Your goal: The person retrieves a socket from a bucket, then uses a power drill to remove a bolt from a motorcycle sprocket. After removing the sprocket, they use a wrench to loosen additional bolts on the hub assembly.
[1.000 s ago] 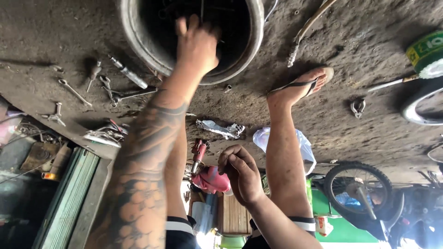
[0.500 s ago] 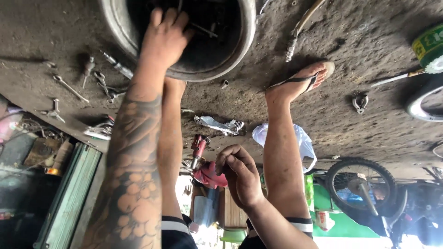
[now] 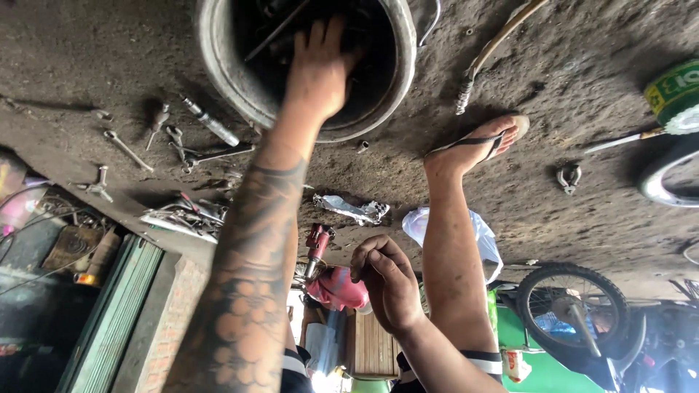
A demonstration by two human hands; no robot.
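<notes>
My left hand (image 3: 319, 71), on a tattooed forearm, reaches into a round metal basin (image 3: 218, 69) on the dirt floor. Its fingers are spread over dark parts and rods inside the basin, and I see nothing held in them. My right hand (image 3: 386, 280) hangs lower between my legs, curled into a fist, just right of a red tool (image 3: 318, 244) and a pink object (image 3: 336, 290). Whether something small sits inside the fist is hidden. My right foot in a flip-flop (image 3: 477, 142) rests on the floor to the right of the basin.
Wrenches and a screwdriver (image 3: 164, 135) lie scattered left of the basin. A crumpled foil wrapper (image 3: 353, 209), a white plastic bag (image 3: 480, 233), a hose (image 3: 484, 62), a green can (image 3: 673, 91), a metal clip (image 3: 569, 177) and a motorcycle wheel (image 3: 579, 309) are also around.
My left hand slid to the left side of the basin, then back toward its middle and right. The right fist stayed in about the same place.
</notes>
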